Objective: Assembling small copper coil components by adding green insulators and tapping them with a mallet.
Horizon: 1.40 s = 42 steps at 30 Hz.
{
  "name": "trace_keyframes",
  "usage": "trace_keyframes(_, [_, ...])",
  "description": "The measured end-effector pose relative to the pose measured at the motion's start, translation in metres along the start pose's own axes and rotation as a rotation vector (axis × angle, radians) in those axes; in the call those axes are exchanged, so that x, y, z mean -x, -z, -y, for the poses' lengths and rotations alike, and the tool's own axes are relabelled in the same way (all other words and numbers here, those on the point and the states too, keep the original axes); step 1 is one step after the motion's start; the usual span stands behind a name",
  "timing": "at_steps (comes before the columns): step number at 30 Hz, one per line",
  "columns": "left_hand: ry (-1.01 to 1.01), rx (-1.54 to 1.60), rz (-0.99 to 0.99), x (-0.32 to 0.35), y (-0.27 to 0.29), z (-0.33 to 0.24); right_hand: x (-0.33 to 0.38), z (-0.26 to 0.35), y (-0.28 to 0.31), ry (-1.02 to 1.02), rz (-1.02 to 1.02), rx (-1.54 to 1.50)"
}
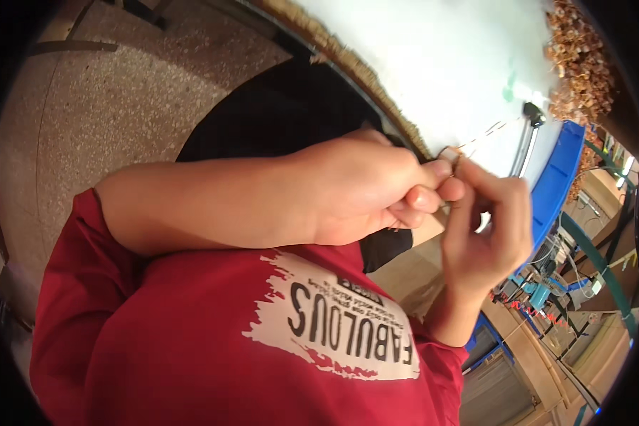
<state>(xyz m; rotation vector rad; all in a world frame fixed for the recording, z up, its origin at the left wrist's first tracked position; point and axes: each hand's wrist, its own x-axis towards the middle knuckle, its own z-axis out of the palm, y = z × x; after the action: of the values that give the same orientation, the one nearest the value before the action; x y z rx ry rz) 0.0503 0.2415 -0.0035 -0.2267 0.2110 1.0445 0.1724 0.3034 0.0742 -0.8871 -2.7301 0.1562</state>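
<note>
By the worn edge of the white table [440,71], left hand [373,177] and right hand [495,231] meet, fingertips together at a small pale piece [449,153]; which one clamps it, cannot tell. Thin strand [494,129] beyond, against the tabletop. Step: apparently fine fingertip work. Next move likely calls for a steady, light pinch.

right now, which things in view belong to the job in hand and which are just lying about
In the job:
left hand and right hand, fingertips together
thin strand at the fingertips, too fine to identify
white tabletop beside them

Apparently just lying about:
black-ended metal tool
blue plastic tray
heap of brown pieces
</note>
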Motion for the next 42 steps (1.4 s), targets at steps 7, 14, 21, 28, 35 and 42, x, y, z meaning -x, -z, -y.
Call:
trace_keyframes(7, [0.005,0.024,-0.02,-0.003,-0.001,0.003,0.023,-0.03,0.009,-0.276,-0.372,-0.328])
trace_keyframes(14, [0.01,0.032,0.01,-0.002,0.003,0.002,0.079,-0.134,0.018,-0.253,-0.001,0.57])
trace_keyframes(21, [-0.002,0.053,0.016,-0.007,0.009,0.002,0.075,-0.091,0.041,-0.902,-0.057,-0.394])
trace_keyframes(28, [-0.026,0.024,-0.006,-0.004,0.008,0.005,0.106,-0.048,0.059,-0.498,0.236,-0.496])
trace_keyframes(35, [-0.034,0.012,-0.032,-0.004,0.006,0.008,0.101,-0.057,0.065,-0.473,0.384,-0.323])
trace_keyframes(42, [-0.053,0.016,-0.025,-0.001,0.005,0.008,0.099,-0.061,0.059,-0.406,0.099,-0.655])
